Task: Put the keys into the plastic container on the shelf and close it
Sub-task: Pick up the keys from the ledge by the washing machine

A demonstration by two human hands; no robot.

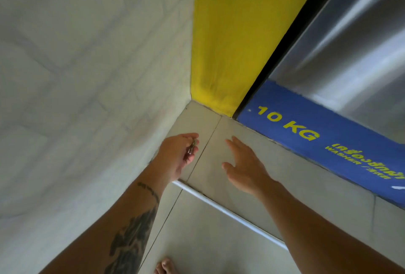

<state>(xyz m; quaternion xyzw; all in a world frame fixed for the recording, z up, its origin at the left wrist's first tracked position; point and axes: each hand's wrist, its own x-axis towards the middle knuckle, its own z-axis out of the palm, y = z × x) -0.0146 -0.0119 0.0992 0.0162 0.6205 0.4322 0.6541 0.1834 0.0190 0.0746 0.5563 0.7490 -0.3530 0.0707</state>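
My left hand [177,155] reaches down toward the floor corner, its fingers closed around a small bunch of metal keys [192,147] that hang from the fingertips. My right hand [243,165] hovers a little to the right, palm down, fingers spread and holding nothing. Neither a plastic container nor a shelf appears in the head view.
A pale tiled wall [87,65] runs along the left. It meets a yellow wall strip [236,32] at the corner. A steel washer [355,39] with a blue "10 KG" panel [306,135] stands at right on a raised tiled step with a white edge [230,212]. My bare toes [165,267] show at the bottom.
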